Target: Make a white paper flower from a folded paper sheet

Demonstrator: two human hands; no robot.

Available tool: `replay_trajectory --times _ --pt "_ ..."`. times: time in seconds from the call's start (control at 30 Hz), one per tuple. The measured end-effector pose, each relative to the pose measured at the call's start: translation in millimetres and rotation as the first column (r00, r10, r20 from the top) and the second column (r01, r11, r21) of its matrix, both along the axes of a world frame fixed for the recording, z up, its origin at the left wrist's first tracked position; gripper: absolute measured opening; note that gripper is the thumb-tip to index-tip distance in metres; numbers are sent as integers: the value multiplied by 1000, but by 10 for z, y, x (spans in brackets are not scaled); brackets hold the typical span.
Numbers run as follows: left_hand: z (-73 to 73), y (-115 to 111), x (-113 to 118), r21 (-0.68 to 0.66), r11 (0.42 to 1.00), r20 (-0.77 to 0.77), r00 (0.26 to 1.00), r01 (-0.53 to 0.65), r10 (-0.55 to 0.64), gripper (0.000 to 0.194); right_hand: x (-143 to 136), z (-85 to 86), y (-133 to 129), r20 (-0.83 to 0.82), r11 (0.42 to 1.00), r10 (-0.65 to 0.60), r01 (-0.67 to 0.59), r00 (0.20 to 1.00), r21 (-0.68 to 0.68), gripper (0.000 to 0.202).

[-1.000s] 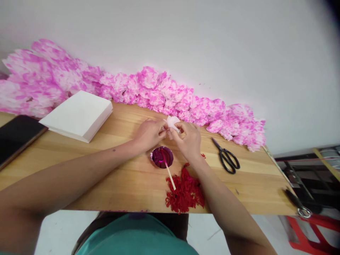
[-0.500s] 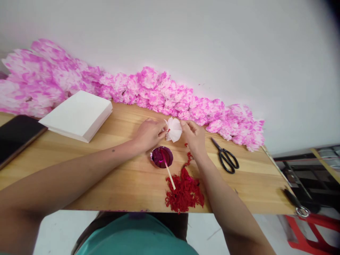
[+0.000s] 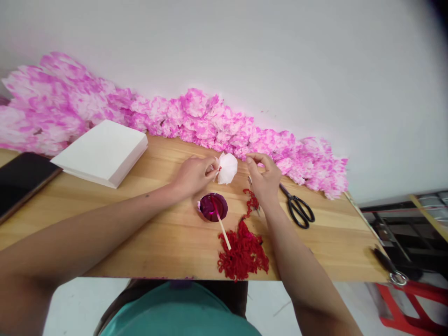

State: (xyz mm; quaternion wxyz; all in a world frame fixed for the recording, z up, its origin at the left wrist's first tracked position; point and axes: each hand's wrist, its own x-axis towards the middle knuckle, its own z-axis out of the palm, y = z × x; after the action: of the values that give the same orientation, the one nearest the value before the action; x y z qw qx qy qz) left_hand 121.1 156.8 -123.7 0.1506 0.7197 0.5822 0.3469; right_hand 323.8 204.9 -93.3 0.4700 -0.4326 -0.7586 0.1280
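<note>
My left hand (image 3: 198,175) pinches a small white paper flower (image 3: 227,168) with a bit of red at its tied middle. To the right of the flower, apart from it, my right hand (image 3: 265,177) has its thumb and forefinger closed; what they hold, if anything, is too small to make out. A strand of red yarn (image 3: 243,254) runs from a tangled heap at the front edge up beside my right wrist. Below the flower stands a round dish of dark pink liquid (image 3: 210,208), with a pale stick (image 3: 224,233) leaning out of it.
Black-handled scissors (image 3: 299,210) lie right of my right hand. A white paper stack (image 3: 101,151) and a dark phone-like object (image 3: 24,182) are at the left. Pink-white paper flowers (image 3: 210,123) line the wall. Another black-handled tool (image 3: 388,266) rests at the right corner of the wooden table (image 3: 157,247).
My right hand has moved right, away from the flower, uncovering a small metallic object by my right wrist. The flower in my left hand has shifted slightly left and up.
</note>
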Motion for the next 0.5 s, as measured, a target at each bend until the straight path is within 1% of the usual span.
replay_trajectory --times 0.07,0.13,0.23,0.33,0.43,0.5 --pt "-11 6 -12 -31 999 71 997 -8 10 14 12 39 -12 130 979 79 -102 988 175 16" --pt "-19 10 -17 -57 998 133 991 -12 19 13 5 57 -23 246 947 148 -209 958 245 21" --pt "-26 12 -18 -66 998 175 984 -3 14 13 -13 40 -20 347 915 213 -311 913 257 27" --pt "-33 14 -18 -60 998 174 985 14 -3 14 -13 -3 3 419 897 231 -360 878 258 30" --pt "-50 27 -22 -62 998 181 983 18 -7 15 6 -31 30 459 889 232 -378 858 258 20" --pt "-65 42 -26 -85 996 236 972 19 1 17 21 -35 45 462 895 227 -371 857 248 14"
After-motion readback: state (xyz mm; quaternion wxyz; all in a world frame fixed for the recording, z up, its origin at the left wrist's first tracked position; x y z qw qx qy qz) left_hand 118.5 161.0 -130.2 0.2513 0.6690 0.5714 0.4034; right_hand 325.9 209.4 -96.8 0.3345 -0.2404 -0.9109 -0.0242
